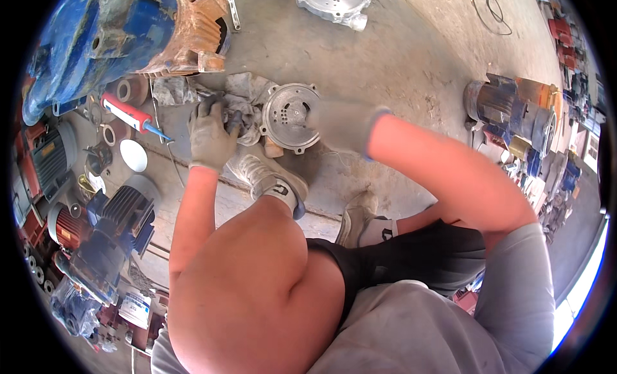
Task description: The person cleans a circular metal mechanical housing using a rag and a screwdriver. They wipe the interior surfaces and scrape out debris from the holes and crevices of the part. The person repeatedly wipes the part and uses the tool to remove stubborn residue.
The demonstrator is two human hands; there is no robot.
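A round, silver-grey metal cover [289,107] with lugs around its rim and holes in its middle lies on the concrete floor in front of me. My right hand [344,126], gloved and smeared by motion, is over the cover's right edge; its fingers cannot be made out. To the left of the cover, my gloved left hand [213,139] rests at a crumpled grey rag [247,107], with dark-stained fingers stretched forward and the thumb apart. A small tan block [273,148] shows at the cover's lower edge, beside my shoe.
A large blue and rusty housing [116,33] stands at far left, a wrench [232,10] beside it. Nearer are a red sealant tube [125,111] with blue nozzle, a white disc [134,156] and motors [122,210]. Another cover [334,2] lies far ahead; a motor [508,110] stands right.
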